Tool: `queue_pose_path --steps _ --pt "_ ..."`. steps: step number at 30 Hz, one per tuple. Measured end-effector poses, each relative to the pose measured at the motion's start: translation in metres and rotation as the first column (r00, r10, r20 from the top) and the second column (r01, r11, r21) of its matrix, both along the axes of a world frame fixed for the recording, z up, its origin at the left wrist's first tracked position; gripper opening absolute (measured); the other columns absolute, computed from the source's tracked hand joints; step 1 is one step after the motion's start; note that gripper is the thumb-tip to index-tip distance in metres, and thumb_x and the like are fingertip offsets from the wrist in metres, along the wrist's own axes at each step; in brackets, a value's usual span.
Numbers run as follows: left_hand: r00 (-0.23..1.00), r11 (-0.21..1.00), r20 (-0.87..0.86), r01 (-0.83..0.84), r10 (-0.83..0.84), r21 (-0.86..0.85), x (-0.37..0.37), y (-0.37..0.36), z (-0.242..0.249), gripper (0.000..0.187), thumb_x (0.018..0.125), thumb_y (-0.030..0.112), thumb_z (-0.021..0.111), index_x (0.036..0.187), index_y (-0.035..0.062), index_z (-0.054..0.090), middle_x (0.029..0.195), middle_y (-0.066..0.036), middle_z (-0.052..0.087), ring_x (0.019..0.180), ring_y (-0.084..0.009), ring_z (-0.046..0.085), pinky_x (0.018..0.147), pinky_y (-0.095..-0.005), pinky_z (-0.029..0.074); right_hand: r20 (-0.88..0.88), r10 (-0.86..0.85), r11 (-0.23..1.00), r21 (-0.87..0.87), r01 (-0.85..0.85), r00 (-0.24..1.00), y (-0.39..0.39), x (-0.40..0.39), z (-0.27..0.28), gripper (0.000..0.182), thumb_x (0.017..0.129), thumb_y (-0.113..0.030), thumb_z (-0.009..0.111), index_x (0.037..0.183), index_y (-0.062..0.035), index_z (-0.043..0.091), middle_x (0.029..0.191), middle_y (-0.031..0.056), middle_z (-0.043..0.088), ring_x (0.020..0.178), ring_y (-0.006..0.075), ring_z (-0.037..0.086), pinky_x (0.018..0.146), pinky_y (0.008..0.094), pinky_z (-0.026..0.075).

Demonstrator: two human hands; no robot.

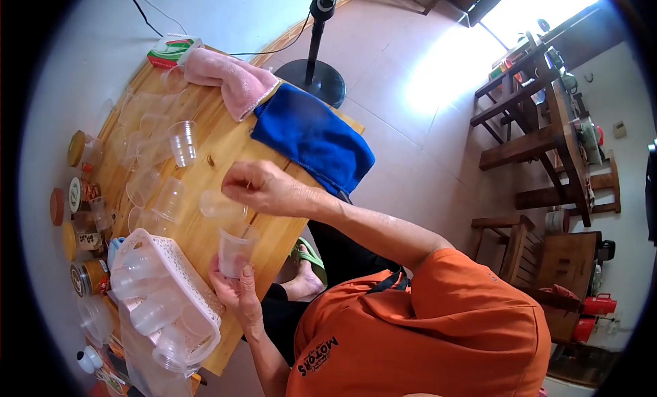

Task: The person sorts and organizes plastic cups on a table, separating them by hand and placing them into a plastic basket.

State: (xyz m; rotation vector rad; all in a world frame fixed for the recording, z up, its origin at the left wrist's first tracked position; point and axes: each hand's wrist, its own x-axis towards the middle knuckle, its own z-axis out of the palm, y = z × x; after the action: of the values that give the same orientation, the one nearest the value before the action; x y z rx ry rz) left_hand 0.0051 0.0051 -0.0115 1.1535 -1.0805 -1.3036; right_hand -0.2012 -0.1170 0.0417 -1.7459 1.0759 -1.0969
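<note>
Clear plastic cups at a wooden table

From the left: jars (pixel 87 277) line the table edge, a white lace-pattern basket (pixel 195 287) holds stacked cups, and the left hand (pixel 236 291) grips a clear plastic cup (pixel 235 252) upright just beside the basket. Above it the right hand (pixel 256 186) pinches its fingertips narrow over that cup; further right lies a blue towel (pixel 315 137).

Cloths, jars and a fan around a wooden table

A pink towel (pixel 229 79) and blue cloth (pixel 315 137) are laid on the table (pixel 274 236); jars (pixel 85 239) are lined along its edge, beside a white basket (pixel 188 277); a fan base (pixel 311 79) is seen on the floor.
</note>
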Motion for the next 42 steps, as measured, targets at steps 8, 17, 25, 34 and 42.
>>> queue_pose_path --steps 8,17,25,34,42 --pt "0.999 0.999 0.020 -0.033 0.033 0.019 -0.002 0.001 0.002 0.062 0.091 0.016 0.071 0.139 0.0003 0.035 0.116 -0.011 0.056 0.092 -0.0157 0.059 0.081 -0.0261 0.051 0.023 0.362 0.908 0.215 -0.358 0.932 0.020 0.006 0.015 0.034 0.096 -0.032 0.063 0.099 0.0021 0.066 0.089 0.0143 0.066 0.081 0.0244 0.064 0.072 0.0352 0.052" --pt "0.998 0.995 -0.003 -0.055 0.055 -0.084 -0.004 -0.004 -0.012 0.053 0.088 0.013 0.072 0.130 -0.0025 0.043 0.104 -0.006 0.056 0.084 -0.0116 0.058 0.072 -0.0244 0.050 0.016 0.343 0.933 0.109 -0.343 0.939 0.016 0.003 0.015 0.022 0.088 -0.018 0.065 0.085 0.0040 0.063 0.072 0.0176 0.060 0.065 0.0230 0.057 0.062 0.0360 0.046" --pt "0.993 0.992 -0.072 -0.102 0.097 -0.079 -0.009 -0.003 0.000 0.061 0.087 0.019 0.078 0.130 -0.0053 0.044 0.105 -0.010 0.062 0.091 -0.0134 0.059 0.083 -0.0273 0.050 0.043 0.129 0.949 0.285 -0.136 0.991 0.013 -0.010 0.029 0.014 0.096 -0.011 0.061 0.092 0.0018 0.066 0.085 0.0013 0.066 0.081 0.0075 0.059 0.077 0.0234 0.047" --pt "0.985 0.998 -0.166 -0.057 0.055 -0.010 -0.010 -0.009 0.015 0.058 0.091 0.015 0.073 0.134 -0.0027 0.038 0.096 -0.007 0.061 0.080 -0.0074 0.055 0.070 -0.0205 0.047 -0.161 -0.111 0.992 -0.083 0.098 0.981 -0.009 -0.017 -0.007 0.015 0.094 -0.011 0.066 0.089 0.0034 0.062 0.073 0.0023 0.057 0.068 0.0068 0.049 0.061 0.0240 0.041" --pt "0.887 0.965 -0.432 -0.050 0.162 0.259 -0.024 -0.037 0.019 0.037 0.097 0.019 0.063 0.128 0.0062 0.048 0.095 -0.010 0.063 0.073 -0.0139 0.061 0.065 -0.0261 0.051 -0.106 -0.253 0.954 0.137 0.266 0.962 -0.061 0.004 -0.015 0.023 0.094 -0.018 0.064 0.086 0.0043 0.065 0.062 0.0002 0.054 0.059 0.0056 0.047 0.054 0.0258 0.040"
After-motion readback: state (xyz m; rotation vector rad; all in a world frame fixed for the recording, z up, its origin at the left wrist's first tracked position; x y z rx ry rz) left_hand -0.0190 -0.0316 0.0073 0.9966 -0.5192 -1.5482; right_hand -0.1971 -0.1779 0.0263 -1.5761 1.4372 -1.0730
